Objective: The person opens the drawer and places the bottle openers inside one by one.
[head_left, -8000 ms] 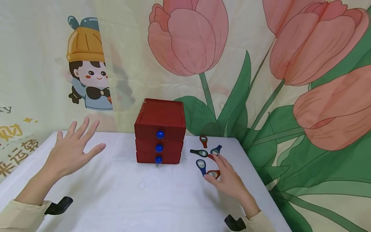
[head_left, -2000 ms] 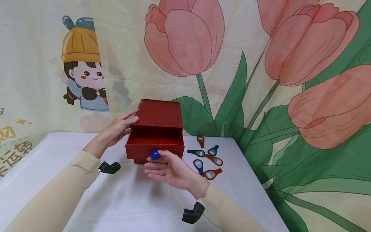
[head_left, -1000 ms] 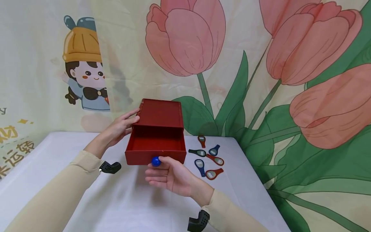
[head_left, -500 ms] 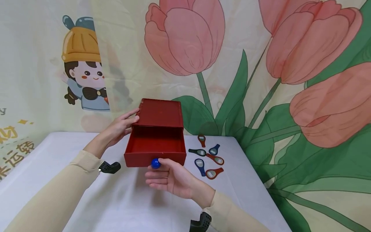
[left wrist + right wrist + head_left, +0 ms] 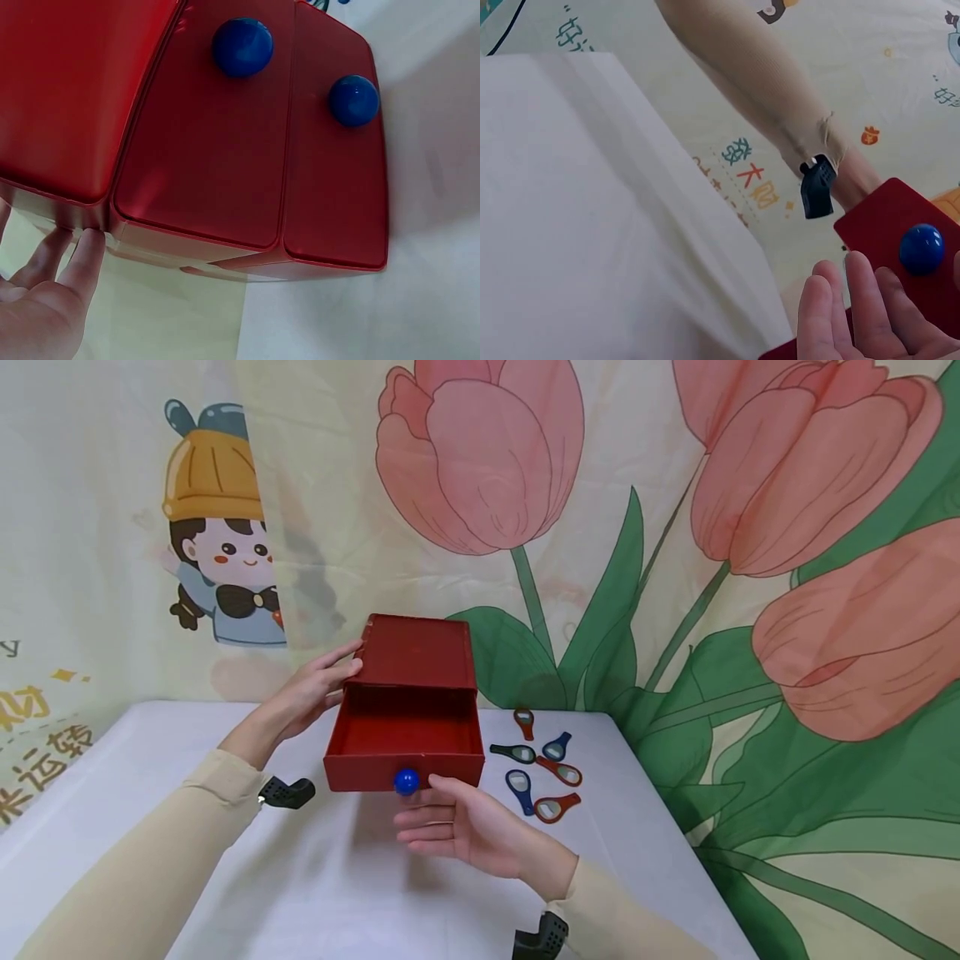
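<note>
A red chest of drawers [image 5: 420,652] stands on the white table, its top drawer [image 5: 360,774] pulled far out and bare inside. On that drawer's front is a round blue knob [image 5: 407,782]. My left hand [image 5: 303,693] rests against the chest's left side, and the left wrist view shows its fingertips [image 5: 91,244] touching the red wall. My right hand [image 5: 480,831] is just right of and below the knob, fingers extended and apart from it, palm facing left. Two lower drawer fronts with blue knobs [image 5: 242,46] show in the left wrist view, both closed.
Right of the chest lie several small teardrop-shaped pieces with pale oval centres, among them a dark green one [image 5: 513,753], a blue one [image 5: 519,792] and a red one [image 5: 557,808]. A printed tulip cloth [image 5: 517,460] hangs behind the table [image 5: 300,877].
The top drawer, shut at first, has been drawn out toward me. My left hand has come to the chest's side. My right hand, pinching the knob moments ago, has let go and shifted right.
</note>
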### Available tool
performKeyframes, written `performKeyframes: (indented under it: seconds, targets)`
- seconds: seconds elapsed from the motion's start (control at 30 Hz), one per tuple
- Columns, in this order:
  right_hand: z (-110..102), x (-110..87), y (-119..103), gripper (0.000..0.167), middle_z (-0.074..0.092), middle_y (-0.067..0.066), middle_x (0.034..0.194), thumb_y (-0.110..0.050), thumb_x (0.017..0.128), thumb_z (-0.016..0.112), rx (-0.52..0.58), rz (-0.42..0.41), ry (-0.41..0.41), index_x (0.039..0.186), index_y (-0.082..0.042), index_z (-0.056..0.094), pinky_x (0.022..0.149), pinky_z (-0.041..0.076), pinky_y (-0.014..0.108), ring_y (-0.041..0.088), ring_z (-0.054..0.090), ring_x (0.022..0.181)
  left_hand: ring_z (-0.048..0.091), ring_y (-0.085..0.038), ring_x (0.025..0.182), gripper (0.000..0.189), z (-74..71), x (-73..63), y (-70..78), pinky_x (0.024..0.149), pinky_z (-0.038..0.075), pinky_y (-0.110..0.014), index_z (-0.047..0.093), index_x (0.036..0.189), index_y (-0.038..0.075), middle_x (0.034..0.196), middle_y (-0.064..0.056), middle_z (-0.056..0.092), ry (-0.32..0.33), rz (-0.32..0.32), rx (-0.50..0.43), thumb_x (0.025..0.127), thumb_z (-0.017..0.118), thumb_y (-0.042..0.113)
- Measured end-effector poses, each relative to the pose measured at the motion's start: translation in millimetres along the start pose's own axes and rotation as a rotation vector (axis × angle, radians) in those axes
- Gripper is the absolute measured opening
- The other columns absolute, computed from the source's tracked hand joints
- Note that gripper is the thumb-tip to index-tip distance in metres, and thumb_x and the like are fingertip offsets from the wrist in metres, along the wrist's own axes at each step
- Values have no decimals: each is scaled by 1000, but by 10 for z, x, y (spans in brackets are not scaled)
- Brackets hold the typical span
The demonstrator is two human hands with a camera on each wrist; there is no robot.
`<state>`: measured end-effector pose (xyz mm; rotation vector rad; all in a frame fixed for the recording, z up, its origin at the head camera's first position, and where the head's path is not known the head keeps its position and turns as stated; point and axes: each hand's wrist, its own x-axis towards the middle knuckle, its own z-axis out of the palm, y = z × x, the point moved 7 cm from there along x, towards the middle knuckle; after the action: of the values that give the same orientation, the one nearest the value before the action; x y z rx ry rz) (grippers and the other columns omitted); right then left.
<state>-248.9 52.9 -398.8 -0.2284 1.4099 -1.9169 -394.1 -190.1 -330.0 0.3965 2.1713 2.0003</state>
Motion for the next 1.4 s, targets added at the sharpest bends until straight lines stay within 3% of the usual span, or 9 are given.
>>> performKeyframes:
  seconds: [0.3,0.53,0.83,1.03,1.2,1.4]
  targets:
    - [-340,-266,-51,68,67,20,142,-48,109,54,-50,-13,43,152,5,51,110,53,41,38,66,131,26,-42,159,76,-1,11,10,128,25,-60,11,173,25,178,-10,17,-6,-3,2,111,53,40]
    - [-615,-474,-99,63,69,19,138,-43,110,53,-125,-26,88,151,5,50,109,54,41,34,69,126,26,-41,159,77,-1,1,-11,129,23,-59,11,173,26,177,-12,16,-13,-22,-10,111,54,40]
    - [-1195,-656,-456,61,64,24,144,-41,110,57,-452,-100,276,151,3,51,107,56,44,37,69,126,26,-40,159,75,-3,5,-3,129,24,-57,12,173,26,178,-11,16,-8,-19,-18,111,53,40]
    - [-1614,-706,-680,54,64,20,144,-35,109,62,-856,-224,357,150,-1,55,106,57,49,37,67,127,26,-40,158,75,-24,-11,9,129,25,-58,12,173,27,177,-11,16,-3,-17,-15,111,53,40]
    - [-1895,-707,-718,51,67,12,141,-30,103,72,-1123,-325,380,148,-8,60,100,60,47,35,64,126,26,-39,159,75,-22,-2,-3,129,24,-57,12,173,27,178,-10,16,-6,-18,-27,111,53,40]
    - [-2128,-650,-601,59,67,13,139,-24,98,79,-1260,-397,322,150,-8,58,102,55,61,42,62,125,27,-39,159,74,2,17,-6,129,25,-57,13,173,27,178,-10,16,-6,-18,-33,111,53,40]
